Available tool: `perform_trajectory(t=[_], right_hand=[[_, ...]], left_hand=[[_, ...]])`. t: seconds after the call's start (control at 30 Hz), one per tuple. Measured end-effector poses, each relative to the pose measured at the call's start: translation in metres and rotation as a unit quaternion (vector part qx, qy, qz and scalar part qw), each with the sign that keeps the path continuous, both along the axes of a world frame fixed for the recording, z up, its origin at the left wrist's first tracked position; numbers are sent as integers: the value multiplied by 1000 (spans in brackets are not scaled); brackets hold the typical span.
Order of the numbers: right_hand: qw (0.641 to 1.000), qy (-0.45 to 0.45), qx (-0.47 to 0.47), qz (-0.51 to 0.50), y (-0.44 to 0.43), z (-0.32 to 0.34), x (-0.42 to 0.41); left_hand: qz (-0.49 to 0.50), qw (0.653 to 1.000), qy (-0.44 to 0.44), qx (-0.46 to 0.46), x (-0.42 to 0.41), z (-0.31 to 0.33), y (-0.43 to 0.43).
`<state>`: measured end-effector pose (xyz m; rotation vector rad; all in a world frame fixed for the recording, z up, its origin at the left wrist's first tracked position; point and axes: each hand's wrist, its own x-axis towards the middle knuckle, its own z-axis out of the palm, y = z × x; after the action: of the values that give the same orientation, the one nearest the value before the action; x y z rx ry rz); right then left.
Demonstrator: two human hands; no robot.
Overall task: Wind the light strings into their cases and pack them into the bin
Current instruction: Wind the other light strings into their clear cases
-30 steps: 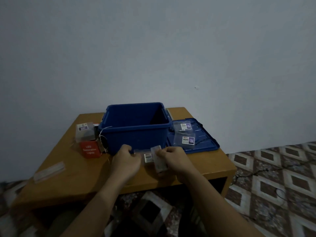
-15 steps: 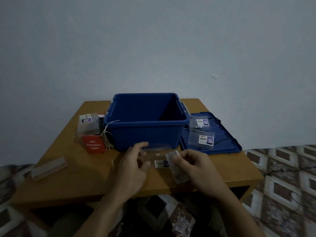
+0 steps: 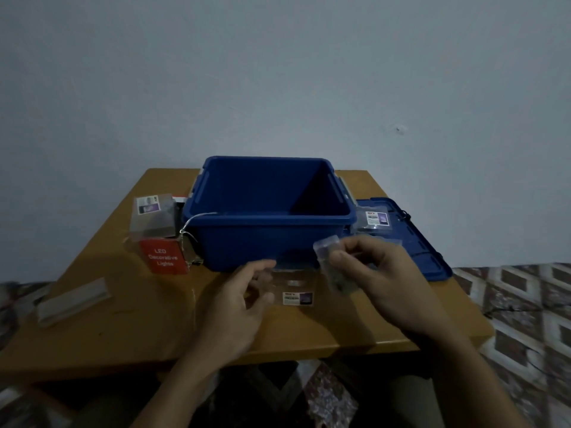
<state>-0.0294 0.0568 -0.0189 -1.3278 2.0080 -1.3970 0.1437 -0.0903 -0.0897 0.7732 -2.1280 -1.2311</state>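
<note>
One blue bin (image 3: 268, 239) stands open on the table (image 3: 123, 322). Its one lid (image 3: 429, 251) lies flat on the right. The left hand (image 3: 234, 307) holds one clear case (image 3: 295, 288) just in front of the bin. The right hand (image 3: 380, 279) pinches one small clear pack (image 3: 330, 261). A second case (image 3: 375, 218) lies on the lid. A third case (image 3: 151, 216) sits on one red box (image 3: 165, 257).

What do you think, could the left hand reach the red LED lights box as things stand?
Probably yes: the left hand is just right of the red LED lights box, with only bare table between, though it first must release the clear case.
</note>
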Motion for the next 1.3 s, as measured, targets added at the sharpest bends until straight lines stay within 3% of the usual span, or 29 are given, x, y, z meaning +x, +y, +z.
perform_trajectory(t=[0.1, 0.5, 1.03, 1.3], right_hand=[[999, 7, -39, 5, -13, 4, 4], [991, 125, -43, 5, -34, -16, 18], [943, 317, 84, 61, -40, -2, 22], [924, 354, 128, 65, -44, 10, 30]], left_hand=[[-5, 1000, 3, 6, 2, 1, 1], [-25, 1000, 16, 10, 5, 4, 1], [18, 995, 99, 14, 9, -3, 3], [31, 993, 114, 11, 9, -6, 5]])
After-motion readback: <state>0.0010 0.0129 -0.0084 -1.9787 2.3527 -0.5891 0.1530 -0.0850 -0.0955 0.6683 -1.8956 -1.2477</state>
